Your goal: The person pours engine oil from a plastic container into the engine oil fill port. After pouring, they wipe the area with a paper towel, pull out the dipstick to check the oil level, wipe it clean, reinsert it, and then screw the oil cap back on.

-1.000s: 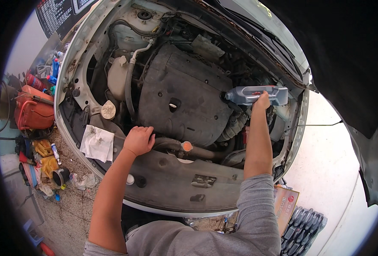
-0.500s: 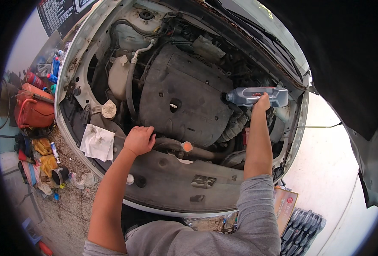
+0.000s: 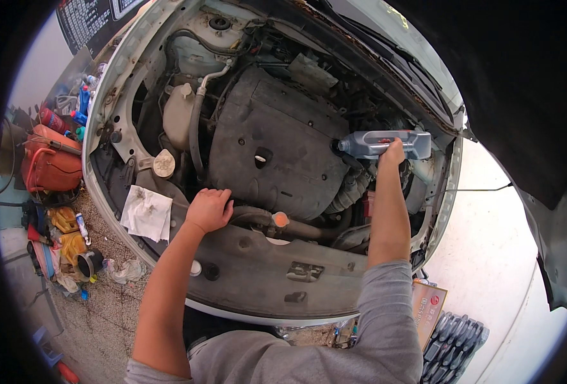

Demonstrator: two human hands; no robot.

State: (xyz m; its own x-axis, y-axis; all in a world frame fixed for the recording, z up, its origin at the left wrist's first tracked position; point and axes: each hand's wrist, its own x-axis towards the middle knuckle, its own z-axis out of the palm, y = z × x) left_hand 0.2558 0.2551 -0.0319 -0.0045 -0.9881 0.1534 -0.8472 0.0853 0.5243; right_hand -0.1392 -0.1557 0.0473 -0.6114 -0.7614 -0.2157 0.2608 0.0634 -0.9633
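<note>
Left hand [image 3: 210, 210], right hand [image 3: 393, 152], bottle [image 3: 363, 147] unmoved

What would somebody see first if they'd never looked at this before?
Probably the big dark engine cover in the middle of the open car. Next, the grey bottle lying sideways in the right hand, its neck at the cover's right edge. Then the bright red container at the far left, outside the car.
</note>
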